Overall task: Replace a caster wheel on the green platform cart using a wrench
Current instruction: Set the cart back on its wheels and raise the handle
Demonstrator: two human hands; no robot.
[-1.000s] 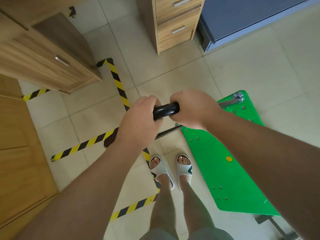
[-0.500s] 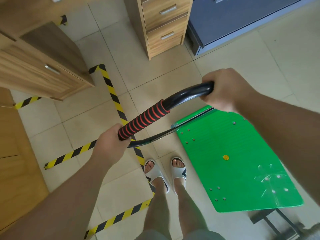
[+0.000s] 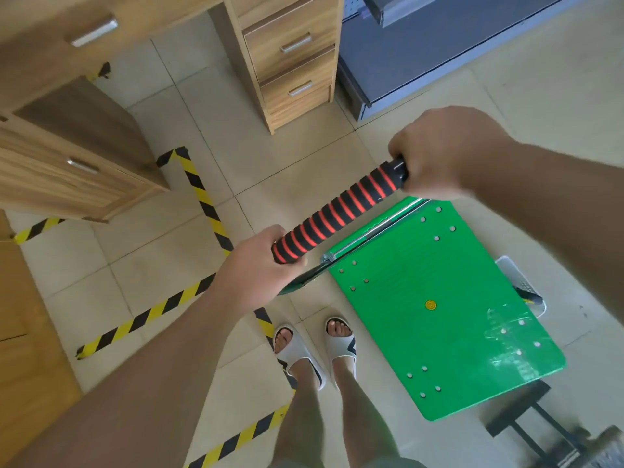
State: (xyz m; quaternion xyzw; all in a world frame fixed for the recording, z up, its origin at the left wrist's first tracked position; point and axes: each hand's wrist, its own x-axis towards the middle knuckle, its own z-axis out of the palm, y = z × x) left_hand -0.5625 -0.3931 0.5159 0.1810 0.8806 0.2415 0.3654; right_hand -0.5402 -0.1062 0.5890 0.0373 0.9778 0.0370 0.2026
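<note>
Head view shows me standing over the green flat-decked platform cart (image 3: 439, 298), which sits on the pale tiled floor (image 3: 557, 163) just right of my feet in white slide sandals (image 3: 299, 358). Its top faces up, so the caster wheels are hidden underneath. My left hand (image 3: 256, 265) is wrapped round the near-left end of the black-and-red striped foam push handle (image 3: 337, 211), and my right hand (image 3: 435, 153) is wrapped round the bare black tube at its far-right end; both fists hold the handle and nothing else. I judge the step to be placing and tipping the cart so the wheels can be reached. To do that well I want my hands wide apart on the bar, which gives me leverage if the deck twists, and I want to move both arms evenly so neither one leads. The deck's near-left edge is close to my toes, so I should step back before lowering or flipping anything. A shallow white tray (image 3: 510, 268) peeks out beyond the deck's right edge, and a black metal frame (image 3: 516, 413) stands at its near-right corner; I need to swing clear of both. I see no wrench plainly, and whatever lies in the tray is too hidden to name. Open floor lies to the left, by the yellow-and-black hazard tape (image 3: 199, 190), so I would turn the cart that way.
</note>
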